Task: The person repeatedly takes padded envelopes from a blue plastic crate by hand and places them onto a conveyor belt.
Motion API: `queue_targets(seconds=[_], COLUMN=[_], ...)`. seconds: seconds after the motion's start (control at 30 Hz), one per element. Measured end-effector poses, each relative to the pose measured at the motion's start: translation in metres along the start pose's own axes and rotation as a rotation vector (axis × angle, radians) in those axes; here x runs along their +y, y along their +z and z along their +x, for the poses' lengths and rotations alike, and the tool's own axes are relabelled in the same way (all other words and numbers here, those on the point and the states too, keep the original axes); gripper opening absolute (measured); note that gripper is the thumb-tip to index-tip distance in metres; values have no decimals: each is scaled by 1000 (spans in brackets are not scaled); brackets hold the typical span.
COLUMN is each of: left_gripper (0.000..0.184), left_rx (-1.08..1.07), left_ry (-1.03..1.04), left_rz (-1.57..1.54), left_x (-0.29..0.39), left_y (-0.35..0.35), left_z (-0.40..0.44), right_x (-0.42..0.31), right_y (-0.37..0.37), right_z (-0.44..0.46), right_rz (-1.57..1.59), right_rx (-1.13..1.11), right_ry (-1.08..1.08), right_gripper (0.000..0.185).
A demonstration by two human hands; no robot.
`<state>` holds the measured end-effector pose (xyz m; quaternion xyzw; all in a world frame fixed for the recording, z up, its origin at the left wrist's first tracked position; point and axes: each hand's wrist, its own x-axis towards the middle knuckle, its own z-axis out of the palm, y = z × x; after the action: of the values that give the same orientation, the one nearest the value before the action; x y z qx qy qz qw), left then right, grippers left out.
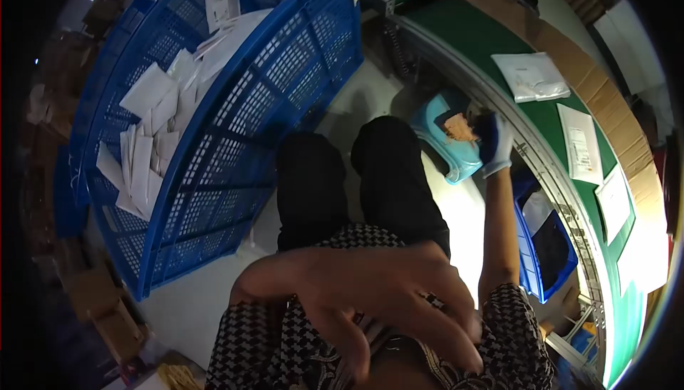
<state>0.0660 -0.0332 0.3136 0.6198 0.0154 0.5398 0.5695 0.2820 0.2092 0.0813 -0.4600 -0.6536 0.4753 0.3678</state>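
Note:
My left hand (pixel 370 283) is bare and held close to the camera, in front of the patterned shirt. Its fingers are spread and nothing shows between them. On the right, my right hand (pixel 496 144) wears a white glove with a dark palm. It is beside a light-blue stool (pixel 462 162) with a torn, tan-coloured top, next to the conveyor's metal edge. Whether it touches either is unclear, as its fingers blend into the dark area. White packages (pixel 531 76) lie on the green conveyor belt (pixel 463 25) at the right.
A large blue mesh crate (pixel 242 115) stands at the left, holding many white envelopes (pixel 152 98). Under the conveyor is a smaller blue crate (pixel 527 251). Cardboard (pixel 570 69) lines the belt's far side. Two dark-clad legs (pixel 399 183) are in the middle.

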Motion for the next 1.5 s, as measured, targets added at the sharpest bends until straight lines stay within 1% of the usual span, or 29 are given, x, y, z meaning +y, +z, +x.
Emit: queue_targets(seconds=[0.03,0.1,0.13,0.27,0.5,0.6,0.77,0.93,0.97,1.0,1.03,1.07,1.1,1.17,1.2,1.27,1.3,1.33,1.37,1.43,1.5], left_gripper=[42,39,39,48,52,54,58,61,49,53,51,52,47,41,32,39,39,44,49,59,74], left_rx=[20,-81,-70,-107,-24,25,128,235,248,308,510,716,800,1120,1283,1537,1557,1384,1183,690,506], left_ry=[-6,212,203,209,259,272,285,284,156,133,-13,-156,-169,-572,-733,-1294,-1298,-1530,-1754,-2163,-2233], left_rz=[-2,-119,-125,-417,-403,-384,-290,-151,-39,108,224,335,609,1202,1386,1465,1463,1574,1666,1785,1680], left_x=[0,-7,-11,-18,-13,-9,12,45,67,82,112,140,156,207,222,245,245,243,240,231,243], left_y=[3,7,8,9,6,4,-2,-15,-30,-44,-49,-57,-86,-126,-144,-175,-181,-187,-193,-206,-233], left_z=[11,27,27,29,21,11,-13,-47,-63,-79,-101,-123,-153,-212,-255,-362,-378,-394,-405,-420,-428], right_x=[-10,-38,-45,-66,-83,-99,-140,-175,-173,-163,-141,-111,-93,-100,-101,-106,-105,-105,-106,-107,-108], right_y=[26,60,66,84,91,106,145,203,217,230,242,255,265,266,267,276,280,286,292,301,308], right_z=[-16,-52,-60,-74,-68,-63,-48,-31,-26,-22,-16,-10,-7,-2,-4,-3,-1,0,0,-1,-3], right_rz=[357,544,547,632,573,596,593,631,583,532,554,488,419,-276,-391,-410,-509,-612,-614,-986,-991], right_rx=[44,39,38,-4,-61,-78,-158,-400,-485,-568,-602,-680,-757,-823,-884,-961,-998,-1033,-1047,-1076,-1100], right_ry=[237,458,473,455,369,284,256,256,254,251,238,250,260,273,-25,-388,-398,-407,-414,-481,-514], right_gripper=[22,24,24,26,27,26,26,25,26,27,27,27,27,28,28,29,29,29,29,21,20])
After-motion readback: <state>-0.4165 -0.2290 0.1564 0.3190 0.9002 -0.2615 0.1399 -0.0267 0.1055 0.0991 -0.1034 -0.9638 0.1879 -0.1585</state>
